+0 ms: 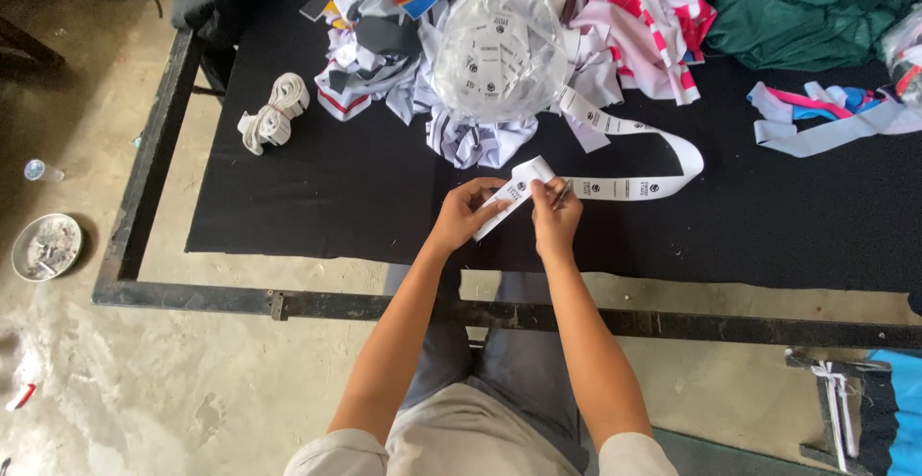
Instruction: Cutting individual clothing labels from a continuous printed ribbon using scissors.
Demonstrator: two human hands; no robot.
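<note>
Centre of frame: left hand (464,212) and right hand (555,215), fingers pinching a white label strip (629,186) taut over the black desk (288,197); small dark tool in right. Upper centre: bagged labels (497,48).

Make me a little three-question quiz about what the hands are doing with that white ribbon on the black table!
1. True or false: both hands hold the long white printed label strip.
2. Which thing lies nearest the black cloth-covered table's left edge? A) rolled bundle of white tape B) clear plastic bag of round white labels C) dark green fabric heap
3. Fill in: the round metal dish sits on the ____.

Key
1. True: the left hand and right hand pinch its folded end.
2. A
3. floor
</note>
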